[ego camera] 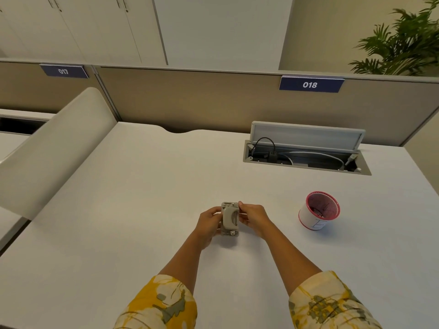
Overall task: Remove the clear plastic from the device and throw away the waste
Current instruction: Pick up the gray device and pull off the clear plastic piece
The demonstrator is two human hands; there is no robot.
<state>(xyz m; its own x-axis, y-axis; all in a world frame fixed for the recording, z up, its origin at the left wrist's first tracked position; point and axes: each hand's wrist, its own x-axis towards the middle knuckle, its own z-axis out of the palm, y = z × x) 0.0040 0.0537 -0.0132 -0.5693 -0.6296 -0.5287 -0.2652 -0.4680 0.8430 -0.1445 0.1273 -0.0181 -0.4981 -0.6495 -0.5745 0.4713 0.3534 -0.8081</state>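
Note:
A small grey device (230,218), shaped like a wall switch with metal tabs at top and bottom, is held upright just above the white desk (142,198). My left hand (209,224) grips its left side. My right hand (253,218) holds its right side, with the fingertips at the upper right corner. Any clear plastic on the device is too faint to make out. A red-rimmed white cup (318,211) with a paper label stands on the desk to the right of my hands; something small lies inside it.
An open cable hatch (306,150) with wires sits at the back right of the desk. A beige partition (190,98) with a "018" sign runs behind. A curved side divider (54,148) rises on the left. A plant (403,41) stands at the far right.

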